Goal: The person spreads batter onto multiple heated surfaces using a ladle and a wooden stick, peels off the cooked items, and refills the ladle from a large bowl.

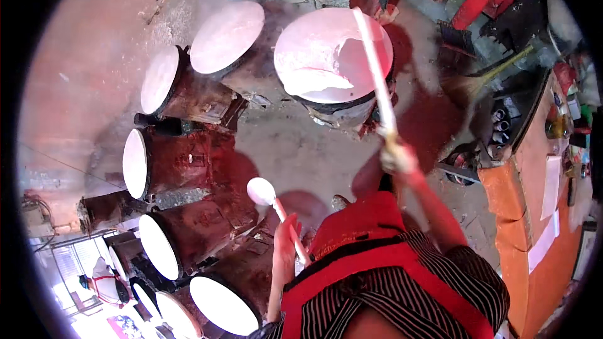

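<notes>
My right hand [398, 155] grips a long pale stick [374, 63], which looks flat and wooden. Its far end reaches over a round griddle [365, 68] on a drum-shaped stove. A thin whitish layer [301, 42] covers much of that griddle, with a bare patch on the right and a bright, thicker-looking white strip [315, 82] along the near side. Whether the stick touches the surface, I cannot tell. My left hand [285, 240] is closed around the handle of a ladle [261, 191]. The ladle's round bowl is up, apart from the griddle.
More drum-shaped stoves [179, 160] with round pale tops [228, 37] curve around my left. On the right are a broom [504, 66], several cups [500, 126] and a table with an orange cover [511, 226]. Another person [106, 278] is at the far lower left.
</notes>
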Available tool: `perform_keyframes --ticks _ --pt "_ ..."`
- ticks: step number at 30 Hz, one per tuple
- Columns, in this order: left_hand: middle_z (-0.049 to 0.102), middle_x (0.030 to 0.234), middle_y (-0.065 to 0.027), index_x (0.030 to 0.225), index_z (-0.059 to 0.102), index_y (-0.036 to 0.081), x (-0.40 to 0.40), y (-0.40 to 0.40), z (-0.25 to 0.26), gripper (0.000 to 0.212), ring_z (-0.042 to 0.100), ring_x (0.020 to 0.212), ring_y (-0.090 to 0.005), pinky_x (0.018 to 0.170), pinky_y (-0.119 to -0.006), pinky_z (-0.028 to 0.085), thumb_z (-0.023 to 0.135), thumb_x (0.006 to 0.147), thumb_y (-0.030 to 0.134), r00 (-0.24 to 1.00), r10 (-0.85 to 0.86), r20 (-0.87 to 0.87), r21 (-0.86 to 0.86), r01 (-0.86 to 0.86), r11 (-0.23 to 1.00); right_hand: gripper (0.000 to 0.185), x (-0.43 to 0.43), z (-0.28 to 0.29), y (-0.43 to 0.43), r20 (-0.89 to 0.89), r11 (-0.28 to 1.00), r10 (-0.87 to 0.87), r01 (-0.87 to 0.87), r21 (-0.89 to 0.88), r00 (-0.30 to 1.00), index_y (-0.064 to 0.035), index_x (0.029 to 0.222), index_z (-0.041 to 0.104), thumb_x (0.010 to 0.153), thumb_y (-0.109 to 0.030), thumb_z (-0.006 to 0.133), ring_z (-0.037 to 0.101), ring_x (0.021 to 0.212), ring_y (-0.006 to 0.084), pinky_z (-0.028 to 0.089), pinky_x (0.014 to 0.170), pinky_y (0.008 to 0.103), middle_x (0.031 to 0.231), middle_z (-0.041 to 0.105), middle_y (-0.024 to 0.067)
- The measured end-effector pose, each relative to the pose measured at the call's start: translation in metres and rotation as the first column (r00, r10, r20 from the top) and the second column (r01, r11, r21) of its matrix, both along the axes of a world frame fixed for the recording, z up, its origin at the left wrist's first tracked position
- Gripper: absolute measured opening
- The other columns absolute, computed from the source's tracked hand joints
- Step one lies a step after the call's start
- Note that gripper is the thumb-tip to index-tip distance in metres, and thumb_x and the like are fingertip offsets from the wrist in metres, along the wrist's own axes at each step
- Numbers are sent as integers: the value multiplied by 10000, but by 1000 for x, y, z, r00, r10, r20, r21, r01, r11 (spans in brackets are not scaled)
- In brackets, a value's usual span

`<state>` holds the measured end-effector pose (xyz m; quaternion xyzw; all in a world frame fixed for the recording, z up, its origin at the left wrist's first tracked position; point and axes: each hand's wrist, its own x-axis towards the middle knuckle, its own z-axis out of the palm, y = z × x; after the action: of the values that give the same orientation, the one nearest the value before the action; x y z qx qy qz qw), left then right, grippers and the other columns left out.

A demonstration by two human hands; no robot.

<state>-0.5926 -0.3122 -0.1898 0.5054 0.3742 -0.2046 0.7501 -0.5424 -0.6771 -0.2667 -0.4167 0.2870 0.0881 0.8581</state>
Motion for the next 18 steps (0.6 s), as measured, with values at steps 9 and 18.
perform_keyframes --ticks 9,18 --pt "573 989 -44 1025 545 14 -110 69 -5 229 543 961 -152 902 -314 433 562 866 178 964 256 -72 43 -254 966 290 246 -16 268 264 677 -191 322 -662 945 -75 1196 519 949 -203 437 482 678 111 420 622 251 770 532 9" --pt "562 1037 -63 1041 551 24 -109 43 18 296 524 997 -183 909 -328 428 625 817 202 951 289 113 -49 -286 957 382 92 25 141 105 941 -117 144 -306 988 -285 1324 411 946 -249 456 342 393 49 298 320 229 562 344 -78"
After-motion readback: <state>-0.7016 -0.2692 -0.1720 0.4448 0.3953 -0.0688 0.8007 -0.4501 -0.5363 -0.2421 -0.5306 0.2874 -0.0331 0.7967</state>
